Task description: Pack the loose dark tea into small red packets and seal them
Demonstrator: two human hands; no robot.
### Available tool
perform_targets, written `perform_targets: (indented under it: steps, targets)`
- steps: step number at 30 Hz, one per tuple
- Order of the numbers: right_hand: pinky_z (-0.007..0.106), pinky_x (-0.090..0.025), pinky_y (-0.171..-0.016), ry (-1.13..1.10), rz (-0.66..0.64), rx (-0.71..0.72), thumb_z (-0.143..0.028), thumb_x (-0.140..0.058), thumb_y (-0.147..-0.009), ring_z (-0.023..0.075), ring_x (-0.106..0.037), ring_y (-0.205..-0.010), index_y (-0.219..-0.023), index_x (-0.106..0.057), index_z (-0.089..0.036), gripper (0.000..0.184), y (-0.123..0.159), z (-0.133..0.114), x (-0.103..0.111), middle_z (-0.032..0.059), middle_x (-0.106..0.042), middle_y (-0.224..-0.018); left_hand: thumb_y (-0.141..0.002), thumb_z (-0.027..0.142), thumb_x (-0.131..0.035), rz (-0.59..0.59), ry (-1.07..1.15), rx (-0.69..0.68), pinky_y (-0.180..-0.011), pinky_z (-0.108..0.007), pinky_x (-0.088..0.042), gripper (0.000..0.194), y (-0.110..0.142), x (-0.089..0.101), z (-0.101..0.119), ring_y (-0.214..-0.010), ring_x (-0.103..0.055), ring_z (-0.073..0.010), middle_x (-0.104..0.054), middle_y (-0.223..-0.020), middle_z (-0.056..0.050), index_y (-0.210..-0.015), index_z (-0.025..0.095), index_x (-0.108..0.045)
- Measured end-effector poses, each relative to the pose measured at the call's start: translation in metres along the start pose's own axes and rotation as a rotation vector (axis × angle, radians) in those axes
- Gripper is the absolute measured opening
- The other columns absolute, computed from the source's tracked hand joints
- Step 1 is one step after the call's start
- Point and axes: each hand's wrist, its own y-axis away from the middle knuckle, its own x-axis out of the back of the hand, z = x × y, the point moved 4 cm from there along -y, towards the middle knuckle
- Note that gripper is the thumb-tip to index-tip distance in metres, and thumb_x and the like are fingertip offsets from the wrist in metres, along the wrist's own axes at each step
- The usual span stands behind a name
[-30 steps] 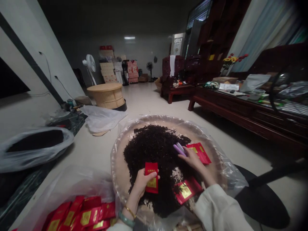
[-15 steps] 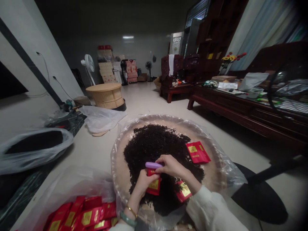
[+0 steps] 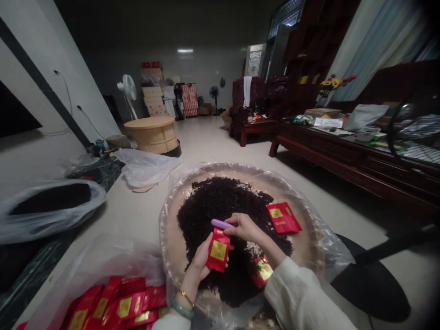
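My left hand [image 3: 202,260] is wrapped round a red packet [image 3: 217,250] with a gold label, holding it upright over a heap of dark, dry leaves that look like tea [image 3: 220,197]. At the packet's top edge, my right hand [image 3: 242,228] pinches a slim purple bar-shaped tool [image 3: 222,223]; its exact kind does not show. The leaves lie in a wide round tray [image 3: 171,229] lined with clear plastic. A second red packet [image 3: 263,271] rests in the leaves beneath my right forearm, partly covered. More flat red packets [image 3: 283,217] lie at the tray's right side.
Lower left, a clear plastic bag [image 3: 113,256] holds several red packets [image 3: 125,306]. Farther left is a bag of dark material [image 3: 51,199]. A black fan base [image 3: 373,279] stands right of the tray, near a long wooden table [image 3: 343,151]. A woven drum-shaped stand [image 3: 151,134] is ahead.
My left hand has tilted the packet up, so its gold label faces me more fully. My right hand and the purple tool have risen slightly with the packet's top.
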Motion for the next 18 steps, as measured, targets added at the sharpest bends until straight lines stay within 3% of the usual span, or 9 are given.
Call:
perform_targets:
  steps: [5, 8, 13, 18]
  targets:
    - [0.022, -0.038, -0.054, -0.25, -0.129, -0.086, -0.035, -0.073, -0.065, 0.0128, -0.052, -0.061, -0.102, -0.073, -0.016, 0.041, 0.004, 0.007, 0.003, 0.0007, -0.068, -0.079, -0.093, 0.051, -0.038, 0.026, 0.003, -0.008, -0.045, -0.029, -0.051, 0.058, 0.0, 0.002, 0.0, -0.053, -0.066, -0.0198, -0.073, -0.09, -0.019, -0.123, 0.004, -0.054]
    - [0.021, -0.037, -0.049, -0.289, -0.13, -0.124, -0.041, -0.071, -0.066, 0.011, -0.049, -0.057, -0.109, -0.069, -0.014, 0.051, 0.007, 0.012, 0.01, 0.0025, -0.069, -0.082, -0.094, 0.049, -0.036, 0.02, 0.008, -0.006, -0.045, -0.029, -0.051, 0.057, -0.001, 0.002, 0.001, -0.053, -0.066, -0.0195, -0.073, -0.092, -0.02, -0.124, 0.004, -0.053]
    - [0.021, -0.038, -0.051, -0.26, -0.123, -0.077, -0.039, -0.072, -0.065, 0.0127, -0.052, -0.061, -0.101, -0.073, -0.016, 0.043, 0.004, 0.014, 0.005, 0.002, -0.069, -0.082, -0.093, 0.049, -0.037, 0.007, 0.006, -0.002, -0.046, -0.029, -0.051, 0.057, -0.002, 0.002, 0.0, -0.054, -0.066, -0.0195, -0.073, -0.094, -0.02, -0.123, 0.004, -0.054]
    - [0.023, -0.04, -0.061, -0.165, -0.025, 0.008, -0.031, -0.074, -0.064, 0.0159, -0.057, -0.07, -0.087, -0.077, -0.018, 0.026, -0.002, 0.012, 0.0, 0.0007, -0.067, -0.078, -0.092, 0.05, -0.039, -0.002, 0.005, 0.007, -0.047, -0.031, -0.051, 0.057, -0.001, 0.003, 0.0, -0.056, -0.067, -0.0209, -0.072, -0.095, -0.02, -0.12, 0.004, -0.057]
